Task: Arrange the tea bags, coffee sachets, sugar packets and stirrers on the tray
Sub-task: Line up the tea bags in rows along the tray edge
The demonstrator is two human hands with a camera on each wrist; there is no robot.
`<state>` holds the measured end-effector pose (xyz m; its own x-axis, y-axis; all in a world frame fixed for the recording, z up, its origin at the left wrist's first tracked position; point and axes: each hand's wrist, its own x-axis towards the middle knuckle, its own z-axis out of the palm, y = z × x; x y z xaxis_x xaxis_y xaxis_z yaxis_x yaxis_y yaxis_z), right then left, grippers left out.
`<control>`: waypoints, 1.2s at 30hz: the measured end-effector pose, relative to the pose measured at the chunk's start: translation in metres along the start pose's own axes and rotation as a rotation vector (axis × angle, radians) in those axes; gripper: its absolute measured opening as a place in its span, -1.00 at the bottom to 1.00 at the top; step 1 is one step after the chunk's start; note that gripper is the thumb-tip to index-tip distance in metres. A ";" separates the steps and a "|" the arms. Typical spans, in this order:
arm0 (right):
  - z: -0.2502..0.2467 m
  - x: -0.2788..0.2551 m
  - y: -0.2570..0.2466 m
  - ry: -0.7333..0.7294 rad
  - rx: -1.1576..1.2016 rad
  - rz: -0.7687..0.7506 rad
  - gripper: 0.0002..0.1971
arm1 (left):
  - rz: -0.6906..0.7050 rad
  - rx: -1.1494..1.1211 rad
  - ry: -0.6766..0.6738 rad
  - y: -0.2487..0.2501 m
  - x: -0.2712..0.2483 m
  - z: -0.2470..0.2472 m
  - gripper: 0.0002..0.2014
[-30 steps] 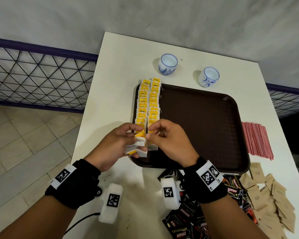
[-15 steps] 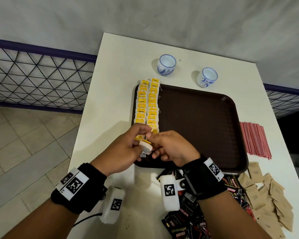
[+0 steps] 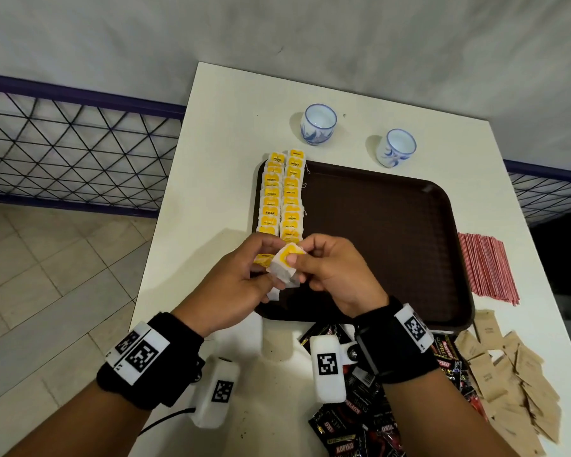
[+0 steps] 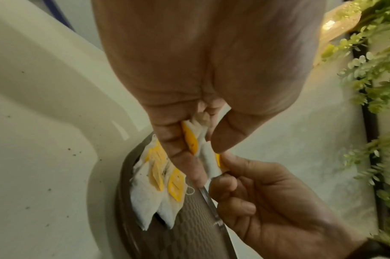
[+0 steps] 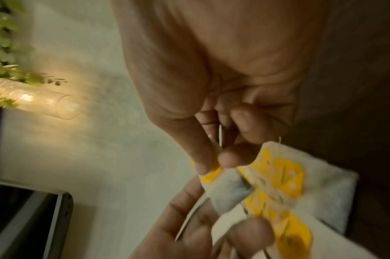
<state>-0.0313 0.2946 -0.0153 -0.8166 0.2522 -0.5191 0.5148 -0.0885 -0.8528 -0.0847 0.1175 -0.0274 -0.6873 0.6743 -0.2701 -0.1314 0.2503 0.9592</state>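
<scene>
The white table (image 3: 218, 133) spreads out under both hands, and the brown tray (image 3: 393, 232) lies just beyond the knuckles, its near rim beneath the wrists. Two rows of tea bags (image 3: 282, 192) run away from the left hand (image 3: 238, 285) along the tray's left edge. Well to the right of the right hand (image 3: 333, 275) lie the red stirrers (image 3: 485, 268); the brown sugar packets (image 3: 508, 374) and black coffee sachets (image 3: 360, 423) sit nearer, behind that wrist, all off the tray. The left hand's curled fingers grip a small bunch of bags, while the right thumb and forefinger pinch one tea bag (image 3: 285, 262) at its yellow tag end. These bags look light, soft and easily torn, so a gentle pinch on the stiffer tag or paper edge suits best.
</scene>
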 end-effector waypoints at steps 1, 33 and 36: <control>-0.003 0.000 -0.002 0.038 -0.019 -0.052 -0.93 | -0.018 -0.018 0.025 -0.002 0.000 -0.001 -0.51; 0.007 0.013 0.035 0.149 -0.493 -0.032 -0.80 | -0.317 -0.387 0.022 -0.014 -0.011 -0.014 -0.81; 0.006 0.009 0.032 0.211 -0.672 -0.148 -0.79 | -0.348 -0.469 0.021 -0.010 -0.009 -0.010 -0.79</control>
<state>-0.0234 0.2884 -0.0471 -0.8573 0.4030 -0.3205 0.5075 0.5560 -0.6583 -0.0848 0.1018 -0.0337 -0.5607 0.5924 -0.5785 -0.6510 0.1164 0.7501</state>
